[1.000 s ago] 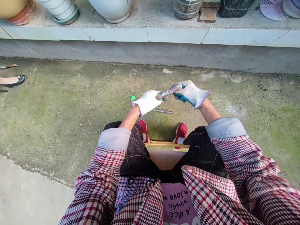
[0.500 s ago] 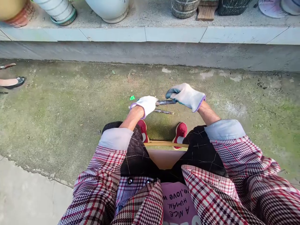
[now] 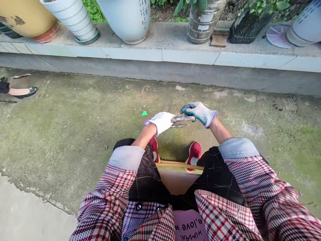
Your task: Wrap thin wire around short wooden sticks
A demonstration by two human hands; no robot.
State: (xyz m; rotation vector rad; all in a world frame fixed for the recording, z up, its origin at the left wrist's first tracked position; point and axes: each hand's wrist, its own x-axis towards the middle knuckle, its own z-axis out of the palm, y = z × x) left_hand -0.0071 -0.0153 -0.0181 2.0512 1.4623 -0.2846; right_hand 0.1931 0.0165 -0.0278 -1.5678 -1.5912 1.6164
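In the head view, my left hand [image 3: 161,122] wears a white glove and is closed around one end of a short brown stick [image 3: 192,118] wound with silvery wire. The stick points right. Just below it shows a thinner wire-wound piece [image 3: 179,126]; whether my left hand holds it too, I cannot tell. My right hand [image 3: 200,112], in a white glove with blue-green coated fingers, is at the stick's right end. Its fingers are curled together, and anything pinched in them is too small to make out.
A tiled ledge [image 3: 189,56] runs across the back, bearing a yellow pot [image 3: 27,20], a white ribbed pot [image 3: 77,21] and several more. A green scrap [image 3: 144,113] lies on the mossy concrete. Another person's foot [image 3: 27,92] is at far left.
The view has tilted up, showing more of the pots. My right hand has turned slightly and stays beside the stick's end. My left hand keeps its hold.
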